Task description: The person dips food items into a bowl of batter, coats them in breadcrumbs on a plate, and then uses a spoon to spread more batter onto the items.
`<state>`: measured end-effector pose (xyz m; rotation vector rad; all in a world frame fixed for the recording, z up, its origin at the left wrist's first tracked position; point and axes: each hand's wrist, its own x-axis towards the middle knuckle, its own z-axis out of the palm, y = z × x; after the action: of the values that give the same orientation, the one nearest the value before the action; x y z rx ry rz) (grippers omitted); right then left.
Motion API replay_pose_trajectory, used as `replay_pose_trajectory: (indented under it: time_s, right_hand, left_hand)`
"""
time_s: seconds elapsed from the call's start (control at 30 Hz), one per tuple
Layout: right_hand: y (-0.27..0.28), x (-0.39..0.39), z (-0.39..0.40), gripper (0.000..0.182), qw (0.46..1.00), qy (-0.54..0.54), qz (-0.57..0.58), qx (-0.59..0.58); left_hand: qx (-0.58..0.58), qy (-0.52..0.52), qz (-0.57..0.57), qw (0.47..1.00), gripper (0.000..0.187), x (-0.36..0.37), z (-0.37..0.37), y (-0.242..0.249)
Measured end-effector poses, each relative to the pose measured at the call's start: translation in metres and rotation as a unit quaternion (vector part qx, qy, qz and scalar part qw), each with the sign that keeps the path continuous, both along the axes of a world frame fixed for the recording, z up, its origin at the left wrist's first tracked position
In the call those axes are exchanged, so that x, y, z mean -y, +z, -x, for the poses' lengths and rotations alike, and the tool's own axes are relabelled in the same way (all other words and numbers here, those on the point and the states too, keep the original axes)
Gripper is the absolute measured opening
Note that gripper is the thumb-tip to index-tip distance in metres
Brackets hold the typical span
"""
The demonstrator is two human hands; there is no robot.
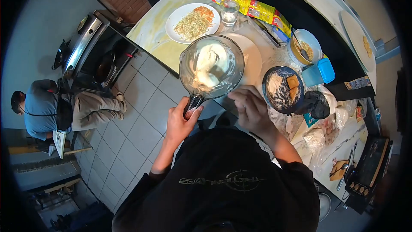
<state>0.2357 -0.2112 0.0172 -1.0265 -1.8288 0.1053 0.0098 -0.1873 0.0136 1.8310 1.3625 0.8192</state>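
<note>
Gripping the clear glass jug of white batter [211, 66] by its handle, the left hand [180, 122] is clenched — heavy, breakable, slick; the right hand [250, 107] hovers beside it, fingers curled, pinching nothing I can see.

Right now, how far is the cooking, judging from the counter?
Done: a plate holds shredded vegetables, and a dark bowl holds a pale mix with browned pieces. In hand: the left hand grips the handle of a glass jug with white batter; the right hand hovers beside it. Left: the batter is not poured.

Clear glossy glass bowl [211, 66] in the left hand [180, 122]; beyond it, a smooth glazed white plate [192, 22].
</note>
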Motion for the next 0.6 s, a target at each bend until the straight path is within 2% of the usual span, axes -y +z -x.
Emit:
replay_pose_trajectory:
  time_s: [0.03,0.17,0.23,0.33,0.37,0.43,0.5,0.57,0.6]
  right_hand:
    - [0.006,0.003,0.002,0.020,1.000,0.010,0.001,0.016]
    - [0.029,-0.009,-0.016,0.020,0.998,0.026,-0.052,0.010]
    - [0.031,-0.016,-0.028,0.037,0.998,-0.008,-0.065,0.005]
    - [0.017,-0.013,-0.034,0.039,0.999,0.011,-0.042,-0.025]
    - [0.014,-0.006,-0.030,0.037,0.998,0.037,-0.002,-0.053]
    - [0.014,0.003,-0.026,0.034,0.998,0.042,0.000,-0.040]
    - [0.018,0.006,-0.027,0.031,0.999,0.046,0.002,-0.027]
    - [0.024,0.001,-0.034,0.027,0.994,0.018,-0.029,-0.103]
    - [0.024,-0.002,-0.036,0.027,0.994,0.013,-0.029,-0.104]
  left_hand:
    - [-0.001,0.001,0.000,1.000,0.026,0.002,0.000,-0.001]
    - [0.019,-0.004,0.027,0.999,0.029,0.006,-0.002,-0.005]
    - [0.032,-0.010,0.023,0.999,0.029,0.006,-0.004,-0.005]
    - [0.030,-0.016,0.001,0.999,0.030,0.006,-0.006,-0.003]
    - [0.032,-0.015,-0.002,0.999,0.032,0.005,-0.006,-0.002]
    - [0.033,-0.016,-0.002,0.999,0.033,0.006,-0.005,-0.002]
    - [0.014,-0.031,-0.019,0.999,0.026,0.006,-0.004,-0.004]
    - [0.019,-0.031,-0.004,0.999,0.030,0.008,-0.007,-0.002]
    - [0.025,-0.028,0.010,0.999,0.033,0.009,-0.009,-0.001]
